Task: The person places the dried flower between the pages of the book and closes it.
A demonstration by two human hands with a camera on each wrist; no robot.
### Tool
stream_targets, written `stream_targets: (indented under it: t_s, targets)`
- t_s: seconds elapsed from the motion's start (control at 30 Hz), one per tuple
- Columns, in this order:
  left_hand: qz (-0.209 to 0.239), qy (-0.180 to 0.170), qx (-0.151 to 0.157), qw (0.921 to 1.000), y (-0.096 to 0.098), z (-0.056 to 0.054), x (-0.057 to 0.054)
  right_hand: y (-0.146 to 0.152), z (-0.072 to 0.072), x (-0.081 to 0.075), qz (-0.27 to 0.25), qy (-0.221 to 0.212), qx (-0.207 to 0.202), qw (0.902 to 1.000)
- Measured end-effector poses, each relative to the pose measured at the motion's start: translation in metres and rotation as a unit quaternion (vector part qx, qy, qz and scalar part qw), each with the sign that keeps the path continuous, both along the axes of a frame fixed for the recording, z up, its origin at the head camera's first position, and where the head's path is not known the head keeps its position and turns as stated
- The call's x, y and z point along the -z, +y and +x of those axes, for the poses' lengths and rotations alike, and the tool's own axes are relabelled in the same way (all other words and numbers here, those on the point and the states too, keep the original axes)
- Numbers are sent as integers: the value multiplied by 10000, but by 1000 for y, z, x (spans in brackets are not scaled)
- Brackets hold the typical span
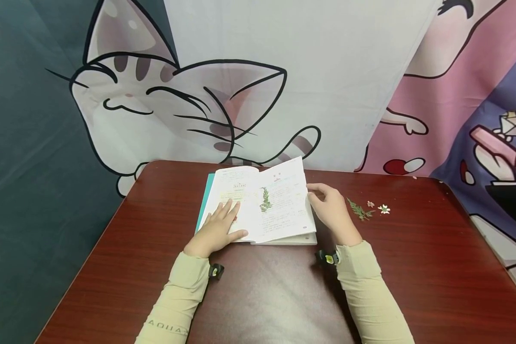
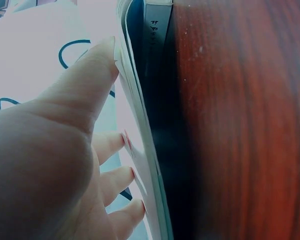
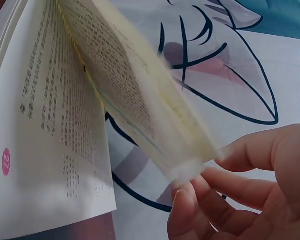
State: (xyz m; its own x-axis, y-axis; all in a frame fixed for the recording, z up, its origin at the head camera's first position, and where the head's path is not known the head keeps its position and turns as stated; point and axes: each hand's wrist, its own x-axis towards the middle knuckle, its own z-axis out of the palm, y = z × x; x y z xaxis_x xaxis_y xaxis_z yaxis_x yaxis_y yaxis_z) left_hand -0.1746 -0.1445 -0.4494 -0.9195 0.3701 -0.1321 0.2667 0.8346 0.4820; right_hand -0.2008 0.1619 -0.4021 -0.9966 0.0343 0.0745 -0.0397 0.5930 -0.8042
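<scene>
An open book point(image 1: 284, 224) with a teal cover lies on the table, a leafy green sprig point(image 1: 265, 199) on its right page; I cannot tell whether the sprig is real or printed. My left hand point(image 1: 217, 229) rests on the left page with its fingers spread. In the left wrist view its thumb and fingertips point(image 2: 124, 220) touch the paper. At the book's right edge, my right hand point(image 1: 330, 209) pinches the edge of a raised page point(image 3: 140, 95). That page is blurred in the right wrist view, and pink-marked page 27 point(image 3: 65, 165) shows beside it.
Right of my right hand lie a green fern sprig point(image 1: 360, 210), a small pink flower point(image 1: 370, 204) and a white flower point(image 1: 384, 209). The brown table point(image 1: 266, 296) meets a cartoon cat backdrop point(image 1: 155, 124) at its far edge.
</scene>
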Motion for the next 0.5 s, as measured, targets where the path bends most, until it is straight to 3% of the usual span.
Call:
stream_targets:
  t_s: [0.5]
  targets:
    - [-59,-11,-31,10000,1,-2,2,-3,0,1,-222,44,-101,9997]
